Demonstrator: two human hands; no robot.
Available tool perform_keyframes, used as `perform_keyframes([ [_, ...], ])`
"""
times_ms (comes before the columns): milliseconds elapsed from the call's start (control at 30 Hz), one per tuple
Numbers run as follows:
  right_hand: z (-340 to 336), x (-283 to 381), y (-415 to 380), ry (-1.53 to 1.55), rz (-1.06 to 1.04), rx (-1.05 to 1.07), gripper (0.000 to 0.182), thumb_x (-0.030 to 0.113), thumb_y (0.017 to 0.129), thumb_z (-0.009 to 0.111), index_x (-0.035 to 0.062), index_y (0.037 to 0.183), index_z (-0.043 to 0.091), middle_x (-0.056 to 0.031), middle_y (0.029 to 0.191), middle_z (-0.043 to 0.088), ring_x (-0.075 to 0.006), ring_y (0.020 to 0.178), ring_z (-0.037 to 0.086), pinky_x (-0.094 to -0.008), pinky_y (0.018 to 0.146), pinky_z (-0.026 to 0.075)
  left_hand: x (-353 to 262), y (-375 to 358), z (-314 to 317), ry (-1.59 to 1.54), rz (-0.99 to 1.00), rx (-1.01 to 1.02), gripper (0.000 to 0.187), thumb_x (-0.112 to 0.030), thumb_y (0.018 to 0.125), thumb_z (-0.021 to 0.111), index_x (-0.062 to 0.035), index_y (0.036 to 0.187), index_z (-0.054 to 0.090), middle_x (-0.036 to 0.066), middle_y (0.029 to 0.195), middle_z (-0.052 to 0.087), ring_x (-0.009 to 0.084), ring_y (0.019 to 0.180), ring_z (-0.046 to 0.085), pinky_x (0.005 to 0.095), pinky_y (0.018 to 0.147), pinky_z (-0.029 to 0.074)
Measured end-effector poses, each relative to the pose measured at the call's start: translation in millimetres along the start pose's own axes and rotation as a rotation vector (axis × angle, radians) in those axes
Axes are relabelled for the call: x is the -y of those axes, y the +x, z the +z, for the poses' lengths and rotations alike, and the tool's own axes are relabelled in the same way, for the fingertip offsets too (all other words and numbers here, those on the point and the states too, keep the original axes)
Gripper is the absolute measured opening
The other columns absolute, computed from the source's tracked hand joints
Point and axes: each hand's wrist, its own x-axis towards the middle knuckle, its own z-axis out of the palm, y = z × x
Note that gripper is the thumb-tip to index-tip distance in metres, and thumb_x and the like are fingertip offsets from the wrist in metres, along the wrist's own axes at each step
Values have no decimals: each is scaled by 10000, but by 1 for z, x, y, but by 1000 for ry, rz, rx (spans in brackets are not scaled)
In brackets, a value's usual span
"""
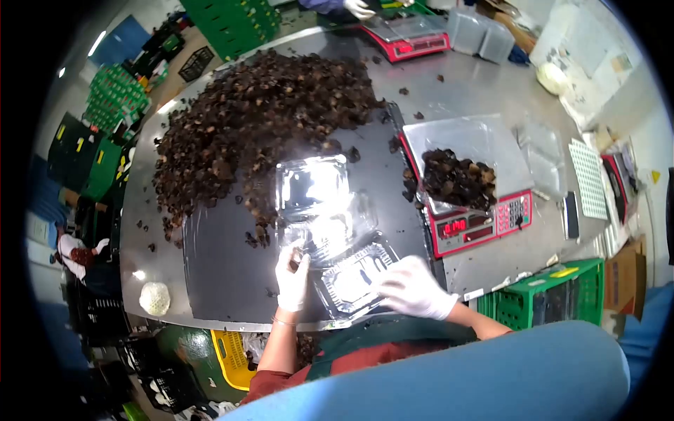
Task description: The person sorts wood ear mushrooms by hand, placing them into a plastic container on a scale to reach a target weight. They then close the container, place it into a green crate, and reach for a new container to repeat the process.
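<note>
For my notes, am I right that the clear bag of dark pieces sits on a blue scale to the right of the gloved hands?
Not quite: the head view shows the scale is red, not blue. The bag of dark pieces does sit on it, right of the left hand and right hand.

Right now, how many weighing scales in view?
2. One red scale right of the hands, loaded with a container of dark pieces; a second red scale at the table's far edge. More may be hidden.

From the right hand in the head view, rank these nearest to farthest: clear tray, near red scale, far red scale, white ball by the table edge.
1. Clear tray: touching the right hand, at its left.
2. Near red scale: above it, slightly right.
3. White ball: far left, table edge.
4. Far red scale: top of the table.
</note>
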Motion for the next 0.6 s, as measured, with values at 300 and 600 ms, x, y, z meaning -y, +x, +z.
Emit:
perform_keyframes([
  [300, 34, -37, -108, 1388, 1236, -303, 386, 198, 971, 480, 2, 1303, 459, -77, 1016, 599, -115, 802, 588, -238, 735, 514, -1, -33, 7, 512, 780, 515, 430, -36, 621, 725, -179, 1025, 706, 35, 715, 452, 221, 635, 507, 317, 526, 433],
  [600, 0, -26, -94, 1244, 1255, 68, 426, 175, 845, 640, -30, 1208, 550, -34, 888, 616, -93, 760, 606, -232, 709, 509, -28, -4, 0, 743, 738, 1087, 484, -194, 747, 723, -278, 1208, 605, 52, 767, 487, 227, 658, 523, 317, 561, 467],
])
